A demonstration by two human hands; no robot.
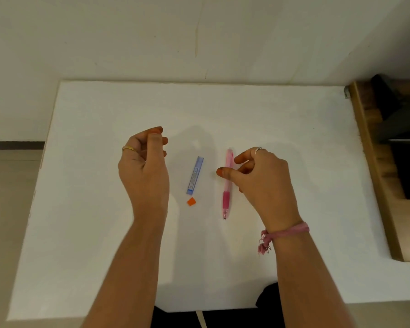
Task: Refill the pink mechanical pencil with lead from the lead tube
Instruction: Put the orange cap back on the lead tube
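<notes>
pencil: pink mechanical pencil (pixel 227 185) flat on white table (pixel 294 129), tip toward the person; light, stiff, will roll
tube: lead tube (pixel 195 175) just left of it, orange cap (pixel 191 201) off; leads likely brittle
right hand (pixel 258 176): fingers apart over barrel, contact unclear
left hand (pixel 143 164): loosely curled, empty
grip: mid-barrel, above rubber grip

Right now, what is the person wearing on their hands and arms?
Both forearms are bare, no sleeves. The left hand has a gold ring on one finger. The right hand has a silver ring, and its wrist carries a pink thread band with a frayed tassel.
</notes>
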